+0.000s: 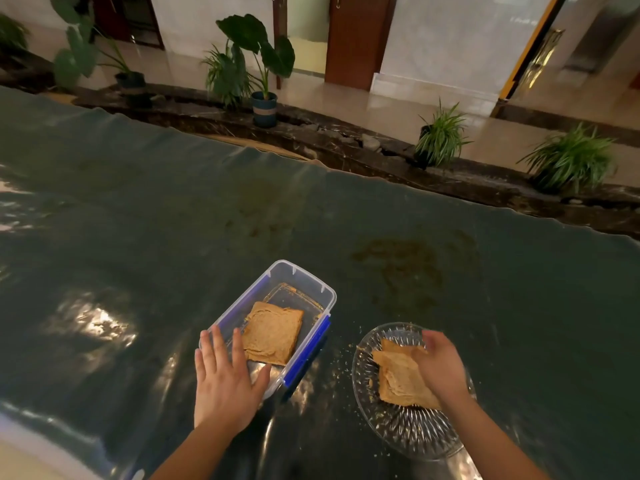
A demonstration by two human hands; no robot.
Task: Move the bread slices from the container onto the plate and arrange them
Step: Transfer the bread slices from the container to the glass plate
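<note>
Ribbed glass plate point(408, 434) sat under right hand point(441, 368), fingers pinched on square bread slices point(398, 379); left hand point(225, 379) lay flat, fingers apart, on clear plastic container point(304, 282).

The container point(277, 317) is a clear plastic rectangular tub with blue clip latches on its long sides, lid off, sitting at an angle on the table just left of the plate. Inside it there's a stack of brown bread slices point(272, 332) lying flat toward the near end (can't tell how many), and the far end of the tub is bare apart from some crumbs. The plate point(408, 431) is clear cut glass, round, with ribbed edges. On it are more bread slices point(398, 379), overlapping and a bit skewed rather than squared up, partly covered from the right.
</note>
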